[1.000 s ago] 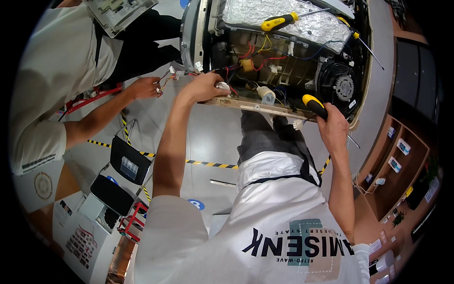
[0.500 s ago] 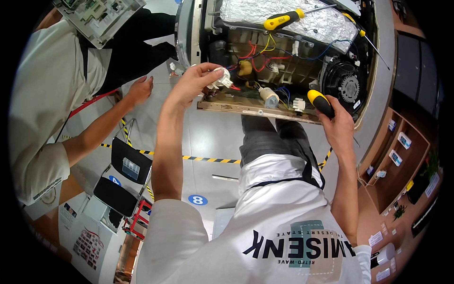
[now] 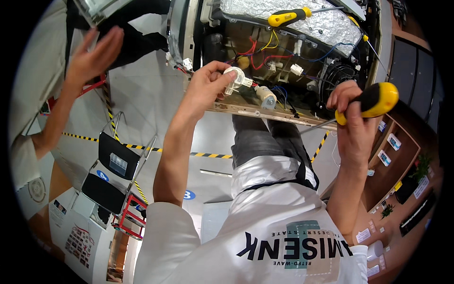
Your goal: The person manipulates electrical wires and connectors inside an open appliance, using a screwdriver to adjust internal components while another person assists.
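Observation:
My left hand pinches a round white plastic part with a small connector block on its side, over the front edge of the opened appliance. Red wire shows beside that block. In my right hand is a yellow-and-black screwdriver, its fat handle pointing right and its shaft slanting down to the left, just outside the front edge. Between the hands, a cream cylindrical component with a clear end lies among wires. A white connector sits further inside.
Another screwdriver lies on the silver foil cover, and one more leans at the right edge. A black fan housing is partly behind my right hand. At left are a co-worker's blurred hand and a black chair.
My right hand has lifted and turned the screwdriver, so its shaft now shows. My left hand has moved slightly right with the white part. The co-worker's hand has gone up and left.

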`<action>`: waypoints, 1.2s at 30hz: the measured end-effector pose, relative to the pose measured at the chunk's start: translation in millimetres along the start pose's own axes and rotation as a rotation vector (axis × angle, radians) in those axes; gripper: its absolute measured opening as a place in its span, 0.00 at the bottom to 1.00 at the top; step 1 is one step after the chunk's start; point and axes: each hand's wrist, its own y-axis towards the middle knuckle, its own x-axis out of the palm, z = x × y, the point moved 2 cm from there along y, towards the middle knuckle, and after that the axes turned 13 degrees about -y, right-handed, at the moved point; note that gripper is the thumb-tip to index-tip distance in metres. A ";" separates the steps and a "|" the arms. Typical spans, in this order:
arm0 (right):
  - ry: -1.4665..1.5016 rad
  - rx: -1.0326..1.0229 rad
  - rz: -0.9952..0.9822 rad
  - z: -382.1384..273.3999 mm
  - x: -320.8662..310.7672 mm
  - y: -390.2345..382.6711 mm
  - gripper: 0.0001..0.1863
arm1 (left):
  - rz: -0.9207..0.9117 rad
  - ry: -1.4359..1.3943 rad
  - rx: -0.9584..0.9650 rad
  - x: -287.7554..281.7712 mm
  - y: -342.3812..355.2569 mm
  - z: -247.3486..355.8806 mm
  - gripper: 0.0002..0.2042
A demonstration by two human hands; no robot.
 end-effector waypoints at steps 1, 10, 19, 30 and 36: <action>-0.045 -0.070 -0.017 -5.0 -0.6 4.7 0.14 | 0.015 0.009 0.001 0.9 -0.4 0.6 0.14; 0.208 0.009 -0.077 0.4 -2.6 43.0 0.35 | -0.025 0.196 0.310 -0.5 1.4 -10.5 0.17; 0.272 -0.131 -0.436 1.2 21.7 86.3 0.18 | -0.252 0.032 0.190 4.8 2.7 3.4 0.18; 0.368 -0.233 -0.371 10.8 57.2 109.0 0.17 | -0.297 -0.050 0.119 10.8 9.2 -3.7 0.18; 0.387 -0.207 -0.380 4.6 64.6 109.5 0.17 | -0.322 -0.046 0.145 9.9 8.5 -2.9 0.19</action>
